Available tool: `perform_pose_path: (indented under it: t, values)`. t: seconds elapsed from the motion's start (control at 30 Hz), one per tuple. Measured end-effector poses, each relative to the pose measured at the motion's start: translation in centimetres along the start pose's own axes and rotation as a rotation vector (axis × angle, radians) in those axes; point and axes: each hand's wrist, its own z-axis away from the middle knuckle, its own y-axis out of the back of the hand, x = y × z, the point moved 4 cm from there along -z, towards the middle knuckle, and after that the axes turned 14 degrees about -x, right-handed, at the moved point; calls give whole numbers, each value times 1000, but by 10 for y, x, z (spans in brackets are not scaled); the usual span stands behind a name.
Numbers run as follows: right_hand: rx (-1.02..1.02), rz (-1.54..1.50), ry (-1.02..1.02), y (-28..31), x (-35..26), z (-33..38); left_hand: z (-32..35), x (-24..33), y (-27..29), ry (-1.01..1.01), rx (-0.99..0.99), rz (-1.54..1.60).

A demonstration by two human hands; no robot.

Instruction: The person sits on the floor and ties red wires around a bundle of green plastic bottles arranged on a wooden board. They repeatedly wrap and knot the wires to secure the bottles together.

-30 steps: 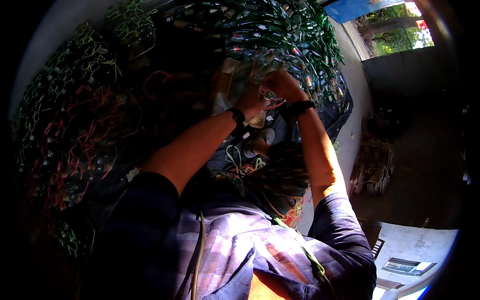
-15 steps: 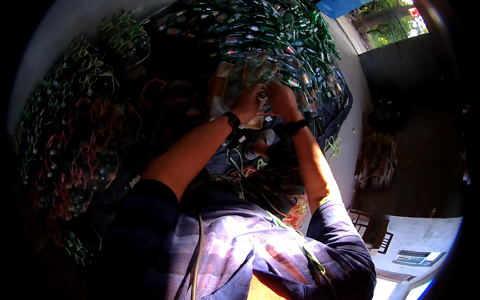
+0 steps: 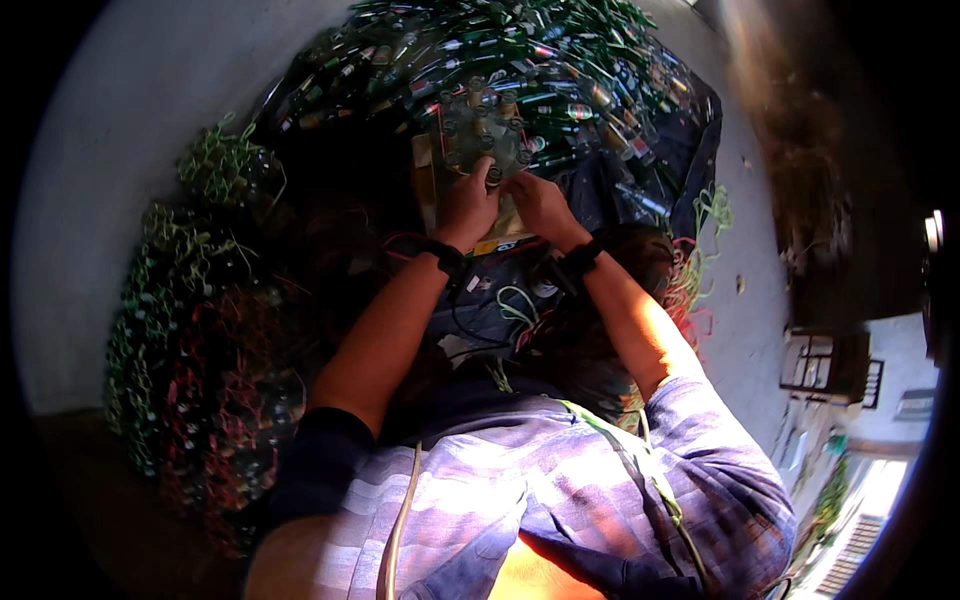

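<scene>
Clear btls [image 3: 480,125] grouped tight in a bundle, center, in front of the person, on a tan box-like support [image 3: 422,172] w/ a yellow strip [image 3: 488,246] on its near edge. Inside of the support not visible; contents of btls, if any, can't tell. Red cord [image 3: 444,132] runs along the bundle's L side, w/ a bit more at its R side.

L hand [image 3: 466,212] at the bundle's near side: fingers bent, up against the neck of the nearest clear btl; clamped or just touching, can't tell. R hand [image 3: 543,208] just beside, tips close to L hand & same neck; fingers curled inward, gap small, exact hold hidden. Black band [image 3: 447,259] on L wrist, dark band [image 3: 579,262] on R.

Bundle direction: mouths face up twd camera, long axes seen nearly end-on, so approx. upright; exact tilt can't tell.

Behind: big heap of green btls [image 3: 480,42], mostly lying on their sides, some w/ labels. Dark sheet [image 3: 703,140] under heap's R edge. Far L: stacked btl bundles w/ green string [image 3: 220,165] and red string [image 3: 240,335]. Loose pale-green cord loop [image 3: 516,297] below the hands.
</scene>
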Motion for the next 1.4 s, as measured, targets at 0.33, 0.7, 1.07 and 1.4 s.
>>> perform_pose_path:
  t: [0.33,0.7,1.07,1.4]
  values:
    - [85,-80,-65,-11,18,-4,-6,68,32,-309,-48,-778]
    - [40,-17,-39,14,-8,8,-39,73,36,-462,-437,-521]
    - [96,-207,70,-12,40,-13,-47,55,38,-406,-365,-514]
    - [12,-256,-73,-34,48,-19,-66,58,34,-424,-544,-432]
